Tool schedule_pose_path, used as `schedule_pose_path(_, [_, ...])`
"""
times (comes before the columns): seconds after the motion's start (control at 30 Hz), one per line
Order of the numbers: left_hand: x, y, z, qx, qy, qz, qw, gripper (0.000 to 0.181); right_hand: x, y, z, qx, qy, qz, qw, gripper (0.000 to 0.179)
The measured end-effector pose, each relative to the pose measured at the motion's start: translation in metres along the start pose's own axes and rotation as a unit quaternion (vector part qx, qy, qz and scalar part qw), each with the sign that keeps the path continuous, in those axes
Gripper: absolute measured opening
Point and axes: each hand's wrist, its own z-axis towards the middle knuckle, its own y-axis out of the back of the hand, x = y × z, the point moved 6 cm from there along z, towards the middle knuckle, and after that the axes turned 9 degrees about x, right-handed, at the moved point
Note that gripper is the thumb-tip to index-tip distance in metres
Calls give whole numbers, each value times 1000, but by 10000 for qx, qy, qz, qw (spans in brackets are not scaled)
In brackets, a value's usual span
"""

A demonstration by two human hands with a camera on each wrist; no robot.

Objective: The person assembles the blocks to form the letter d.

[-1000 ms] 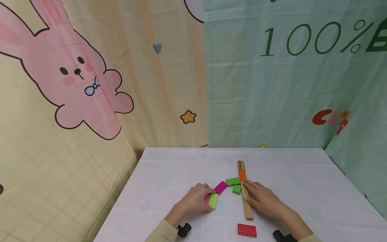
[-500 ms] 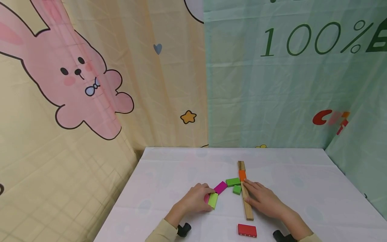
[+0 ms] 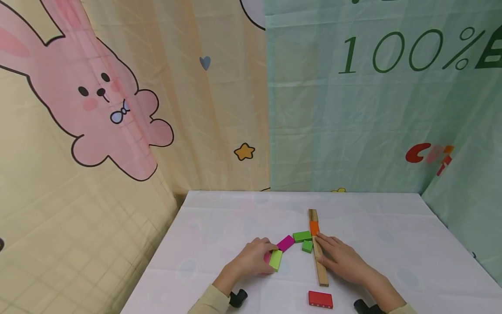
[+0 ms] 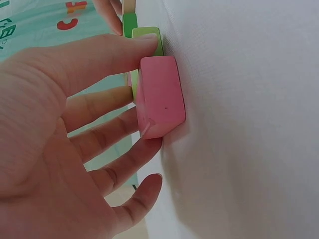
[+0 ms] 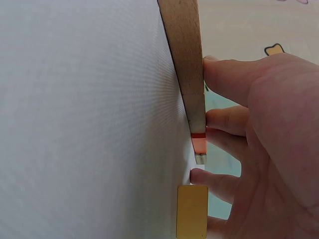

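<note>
We're reading a big "100%" in dark green on the light green curtain, with a dark green shape beside it running out of the head view. Lower down we're spotting a red C-like shape plus orange-and-red marks we're not managing to decipher.

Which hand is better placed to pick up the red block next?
Probably the right hand: it's nearer the red block and merely touches the wooden strip, while the left hand pinches the lime block.
</note>
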Motion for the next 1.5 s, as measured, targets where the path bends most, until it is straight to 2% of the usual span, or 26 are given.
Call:
schedule_pose_path(0.5, [6,-1,2,31,-75,-25,10000,59,1,0,0,10,26,21,10000,69])
schedule_pose_path(0.67, [8,0,0,163,-48,-240,9996,62,1,2,-1,9,46,46,10000,69])
schedule_pose_path(1.0, [13,8,-1,412,-494,-420,9970,71,0,1,-1,16,70,77,9999,69])
schedule_pose_path(1.33, [26,13,-8,565,-349,-484,9966,63,-1,0,0,7,37,34,10000,70])
schedule_pose_path(1.5, [31,10,-9,579,-348,-469,9966,58,-1,0,0,45,29,69,10000,71])
